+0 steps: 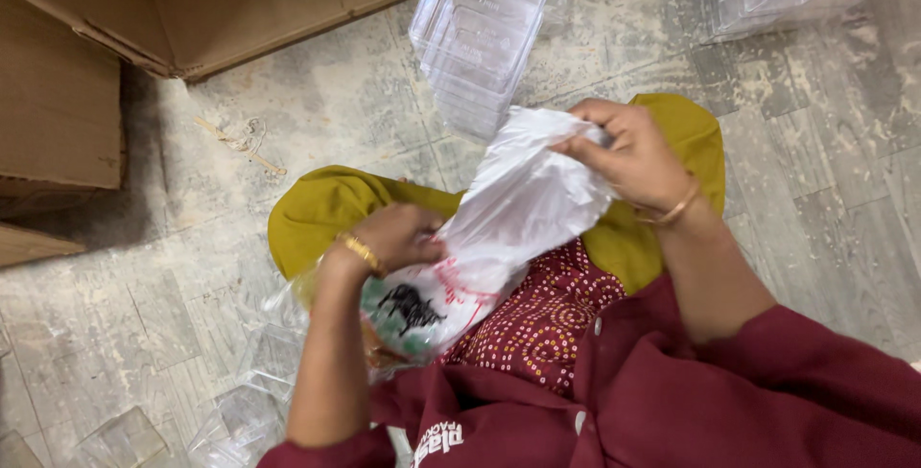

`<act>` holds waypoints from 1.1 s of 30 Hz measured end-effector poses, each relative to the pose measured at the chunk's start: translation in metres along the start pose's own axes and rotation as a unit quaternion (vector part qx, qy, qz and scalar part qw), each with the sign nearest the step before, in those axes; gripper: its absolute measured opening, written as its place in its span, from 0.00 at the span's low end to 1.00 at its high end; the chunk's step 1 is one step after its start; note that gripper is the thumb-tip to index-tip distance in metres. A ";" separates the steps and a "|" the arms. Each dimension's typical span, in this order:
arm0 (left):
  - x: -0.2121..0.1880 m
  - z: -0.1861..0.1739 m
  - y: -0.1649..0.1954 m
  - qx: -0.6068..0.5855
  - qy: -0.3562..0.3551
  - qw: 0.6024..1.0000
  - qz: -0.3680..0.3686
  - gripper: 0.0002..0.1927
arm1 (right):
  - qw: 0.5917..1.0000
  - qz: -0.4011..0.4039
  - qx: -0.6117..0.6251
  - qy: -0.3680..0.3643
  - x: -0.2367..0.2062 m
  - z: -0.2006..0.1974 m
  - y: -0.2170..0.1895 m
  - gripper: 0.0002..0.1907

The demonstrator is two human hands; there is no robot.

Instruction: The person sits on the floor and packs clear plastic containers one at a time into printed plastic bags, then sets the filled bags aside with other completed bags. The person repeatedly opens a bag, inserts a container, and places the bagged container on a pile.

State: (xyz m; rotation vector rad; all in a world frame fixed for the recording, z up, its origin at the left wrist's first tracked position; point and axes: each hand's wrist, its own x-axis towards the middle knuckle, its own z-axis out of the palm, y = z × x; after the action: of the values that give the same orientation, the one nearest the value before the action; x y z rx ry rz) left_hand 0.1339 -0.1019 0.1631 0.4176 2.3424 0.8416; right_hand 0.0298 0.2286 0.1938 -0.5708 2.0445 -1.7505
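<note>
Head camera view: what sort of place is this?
Probably a packing workroom or storeroom floor: stacked clear plastic containers, brown cardboard cartons, and a person seated on the stone floor handling a white plastic bag.

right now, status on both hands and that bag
Left hand gripping white plastic bag low down. Right hand pinching its top edge. Bag held over lap. Clear plastic trays on floor ahead, apart from hands.

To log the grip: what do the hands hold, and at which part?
Both hold a white plastic bag: right hand pinches its top edge, left hand grips its lower printed part.
</note>
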 end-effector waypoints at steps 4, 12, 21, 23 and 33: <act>-0.043 -0.010 0.004 0.011 0.033 0.997 -0.064 0.15 | 0.995 -0.056 0.079 0.031 -0.013 -0.026 -0.017 0.02; -0.124 -0.040 0.041 0.216 0.374 0.902 -0.011 0.22 | 0.968 -0.168 0.074 0.169 -0.045 -0.051 -0.083 0.15; -0.002 -0.005 0.048 -0.769 0.135 0.621 -0.066 0.31 | 0.874 -0.351 -0.214 -0.260 -0.033 0.083 -0.080 0.14; 0.008 -0.010 0.037 -0.730 0.155 0.664 -0.040 0.27 | 0.870 -0.310 -0.217 -0.316 -0.033 0.103 -0.080 0.14; -0.002 -0.023 0.055 -0.575 0.114 0.810 0.028 0.18 | 0.911 -0.349 -0.117 -0.187 0.003 0.059 -0.124 0.21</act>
State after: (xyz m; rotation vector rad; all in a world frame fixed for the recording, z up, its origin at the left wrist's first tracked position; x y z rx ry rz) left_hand 0.1254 -0.0725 0.2145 -0.1620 1.5532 2.1809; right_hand 0.0658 0.1614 0.3076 -1.7403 1.8936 -1.5432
